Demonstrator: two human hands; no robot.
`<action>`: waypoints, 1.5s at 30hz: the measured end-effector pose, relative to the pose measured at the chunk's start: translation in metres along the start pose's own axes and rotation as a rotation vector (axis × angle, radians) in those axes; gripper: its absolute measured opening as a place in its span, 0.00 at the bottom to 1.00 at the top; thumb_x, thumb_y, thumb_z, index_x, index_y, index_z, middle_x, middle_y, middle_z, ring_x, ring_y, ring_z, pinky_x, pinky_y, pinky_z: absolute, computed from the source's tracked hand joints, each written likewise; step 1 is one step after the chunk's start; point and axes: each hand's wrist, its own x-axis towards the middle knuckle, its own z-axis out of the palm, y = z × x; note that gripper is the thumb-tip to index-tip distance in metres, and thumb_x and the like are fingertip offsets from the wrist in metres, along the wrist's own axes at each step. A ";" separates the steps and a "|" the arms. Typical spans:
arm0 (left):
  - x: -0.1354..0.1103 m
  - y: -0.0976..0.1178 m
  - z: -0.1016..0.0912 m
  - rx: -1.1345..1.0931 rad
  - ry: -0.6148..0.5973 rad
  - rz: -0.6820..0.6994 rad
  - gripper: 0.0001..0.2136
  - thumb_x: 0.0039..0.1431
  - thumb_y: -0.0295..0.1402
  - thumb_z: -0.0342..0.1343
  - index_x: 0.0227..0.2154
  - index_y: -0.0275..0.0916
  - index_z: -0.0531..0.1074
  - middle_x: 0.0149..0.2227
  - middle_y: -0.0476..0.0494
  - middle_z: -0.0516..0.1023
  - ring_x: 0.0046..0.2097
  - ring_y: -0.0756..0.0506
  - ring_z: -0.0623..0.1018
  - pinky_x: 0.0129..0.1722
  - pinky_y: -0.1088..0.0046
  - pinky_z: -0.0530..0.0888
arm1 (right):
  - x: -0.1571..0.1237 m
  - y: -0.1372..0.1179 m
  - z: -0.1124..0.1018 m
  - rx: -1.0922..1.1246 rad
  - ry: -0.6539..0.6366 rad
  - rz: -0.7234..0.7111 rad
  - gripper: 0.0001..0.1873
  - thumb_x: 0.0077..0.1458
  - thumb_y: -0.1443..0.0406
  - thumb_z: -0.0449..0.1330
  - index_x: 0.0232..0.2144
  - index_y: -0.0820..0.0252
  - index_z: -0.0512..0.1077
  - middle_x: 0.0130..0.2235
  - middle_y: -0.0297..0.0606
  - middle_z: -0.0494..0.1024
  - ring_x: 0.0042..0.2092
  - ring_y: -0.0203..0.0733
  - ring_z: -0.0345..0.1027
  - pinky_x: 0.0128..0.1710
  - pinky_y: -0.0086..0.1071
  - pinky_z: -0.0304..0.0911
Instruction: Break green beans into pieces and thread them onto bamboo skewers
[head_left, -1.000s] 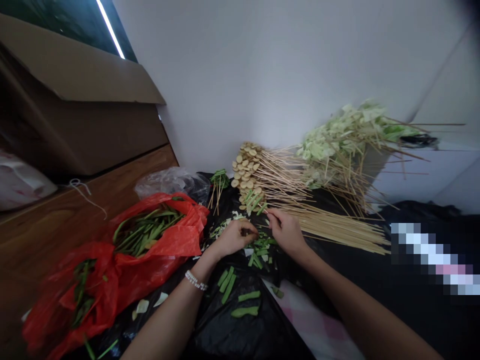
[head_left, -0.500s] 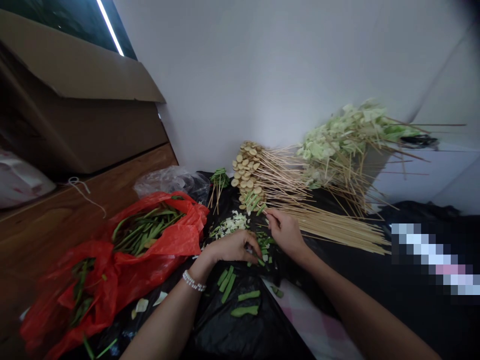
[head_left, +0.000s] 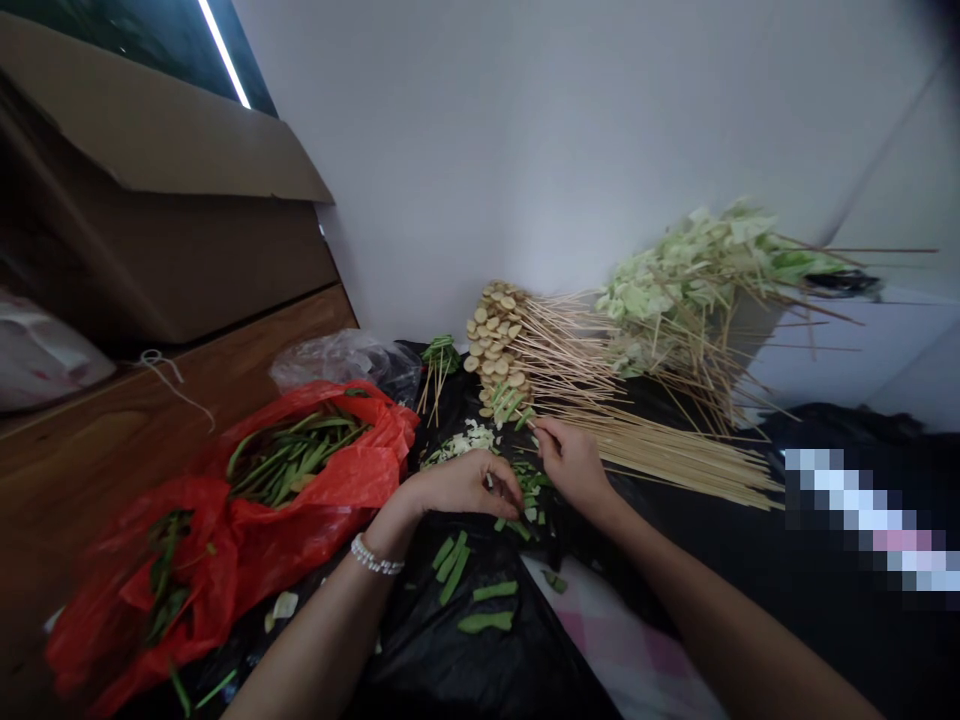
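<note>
My left hand (head_left: pixel 465 487) curls over a heap of chopped green vegetable pieces (head_left: pixel 531 490), and whatever its fingertips pinch is too small to make out. A beaded bracelet (head_left: pixel 376 555) circles that wrist. My right hand (head_left: pixel 571 465) pinches toward a bamboo skewer (head_left: pixel 517 408) beside the stacked skewers of round pale slices (head_left: pixel 491 335). Longer bamboo skewers (head_left: pixel 675 450) fan out to the right, below a pile of skewered pale green leaves (head_left: pixel 675 290). Long green beans (head_left: pixel 292 455) lie in a red plastic bag (head_left: pixel 360 470) on the left.
A black plastic sheet (head_left: pixel 420 650) lies under the work, with cut green strips (head_left: pixel 454 568) on it. Nearby are white chopped bits (head_left: pixel 465 440), a clear plastic bag (head_left: pixel 337 365), a wooden surface (head_left: pixel 97 440), a cardboard box (head_left: pixel 165 230) and a pink checked cloth (head_left: pixel 615 640).
My left hand has moved right and down onto the chopped green pieces, with the bracelet shifting left-down in the picture. My right hand stays nearly where it was.
</note>
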 end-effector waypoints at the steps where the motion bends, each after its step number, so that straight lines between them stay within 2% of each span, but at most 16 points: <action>1: -0.003 0.003 -0.001 -0.013 -0.025 -0.037 0.13 0.48 0.39 0.63 0.33 0.34 0.78 0.27 0.47 0.76 0.29 0.51 0.72 0.29 0.78 0.67 | 0.000 0.000 0.000 0.003 0.000 -0.002 0.14 0.59 0.64 0.50 0.37 0.58 0.76 0.29 0.36 0.79 0.28 0.38 0.69 0.31 0.28 0.56; 3: -0.013 0.008 -0.002 0.011 -0.030 -0.102 0.13 0.49 0.40 0.62 0.31 0.34 0.77 0.25 0.49 0.75 0.26 0.52 0.70 0.27 0.78 0.66 | 0.000 0.001 0.001 0.020 0.006 -0.004 0.14 0.58 0.64 0.50 0.38 0.58 0.76 0.29 0.36 0.79 0.28 0.38 0.69 0.31 0.28 0.57; 6: -0.035 0.013 0.000 0.166 0.000 -0.161 0.13 0.50 0.42 0.60 0.27 0.35 0.75 0.23 0.50 0.72 0.26 0.52 0.68 0.26 0.78 0.63 | 0.000 0.003 0.002 0.035 0.004 -0.015 0.14 0.58 0.64 0.50 0.38 0.58 0.76 0.29 0.36 0.79 0.28 0.38 0.70 0.31 0.28 0.57; 8: -0.051 0.012 0.006 0.329 0.094 -0.217 0.12 0.51 0.42 0.59 0.26 0.36 0.74 0.25 0.50 0.73 0.27 0.51 0.69 0.27 0.77 0.62 | 0.000 0.005 0.003 0.033 0.001 -0.021 0.14 0.58 0.64 0.50 0.38 0.58 0.76 0.29 0.37 0.79 0.29 0.39 0.70 0.32 0.28 0.58; 11: -0.072 0.008 0.022 0.556 0.255 -0.345 0.13 0.47 0.44 0.61 0.27 0.38 0.72 0.29 0.48 0.73 0.31 0.48 0.70 0.28 0.75 0.61 | 0.000 0.006 0.005 0.034 0.006 -0.016 0.14 0.58 0.64 0.50 0.38 0.58 0.76 0.30 0.37 0.79 0.30 0.40 0.71 0.33 0.29 0.59; 15: -0.087 0.005 0.042 0.636 0.313 -0.446 0.11 0.46 0.40 0.60 0.30 0.39 0.70 0.34 0.46 0.72 0.33 0.47 0.70 0.30 0.73 0.62 | -0.001 0.006 0.006 0.031 0.004 -0.016 0.14 0.58 0.64 0.50 0.38 0.57 0.76 0.29 0.37 0.79 0.30 0.40 0.71 0.33 0.29 0.59; 19: -0.089 0.006 0.051 0.645 0.285 -0.380 0.04 0.49 0.30 0.55 0.30 0.39 0.69 0.37 0.45 0.69 0.36 0.47 0.70 0.34 0.72 0.65 | -0.001 0.006 0.006 0.018 -0.002 -0.024 0.14 0.58 0.64 0.50 0.38 0.57 0.76 0.28 0.36 0.79 0.30 0.40 0.71 0.33 0.29 0.59; 23: -0.086 0.001 0.055 0.678 0.277 -0.303 0.03 0.50 0.25 0.50 0.29 0.38 0.65 0.38 0.42 0.68 0.40 0.45 0.69 0.40 0.70 0.66 | -0.001 0.006 0.007 0.023 0.004 -0.023 0.14 0.58 0.63 0.50 0.38 0.57 0.76 0.29 0.37 0.79 0.30 0.40 0.71 0.33 0.29 0.59; 28: -0.082 -0.010 0.057 0.688 0.286 -0.275 0.04 0.50 0.24 0.48 0.29 0.39 0.62 0.37 0.42 0.68 0.40 0.45 0.68 0.41 0.69 0.65 | -0.001 0.006 0.006 0.023 -0.002 -0.020 0.15 0.59 0.64 0.50 0.39 0.57 0.76 0.31 0.37 0.80 0.31 0.40 0.72 0.34 0.29 0.60; 33: -0.087 -0.016 0.052 0.560 0.311 -0.285 0.06 0.49 0.24 0.51 0.31 0.39 0.64 0.35 0.46 0.68 0.36 0.48 0.68 0.36 0.72 0.65 | 0.000 0.006 0.005 0.025 -0.003 -0.019 0.14 0.58 0.64 0.50 0.38 0.56 0.76 0.31 0.36 0.80 0.31 0.40 0.72 0.33 0.28 0.59; 38: -0.092 -0.010 0.049 0.516 0.285 -0.299 0.03 0.51 0.28 0.53 0.29 0.39 0.64 0.35 0.48 0.67 0.36 0.48 0.68 0.35 0.72 0.64 | 0.000 0.005 0.004 0.002 -0.001 -0.019 0.14 0.59 0.64 0.50 0.38 0.57 0.76 0.31 0.37 0.80 0.31 0.40 0.72 0.34 0.29 0.59; 45: -0.096 0.002 0.046 0.508 0.230 -0.257 0.03 0.58 0.29 0.46 0.32 0.39 0.64 0.37 0.46 0.68 0.39 0.47 0.68 0.41 0.71 0.65 | -0.001 0.007 0.005 -0.011 -0.010 -0.015 0.14 0.59 0.63 0.50 0.38 0.57 0.76 0.30 0.37 0.80 0.31 0.41 0.72 0.34 0.30 0.59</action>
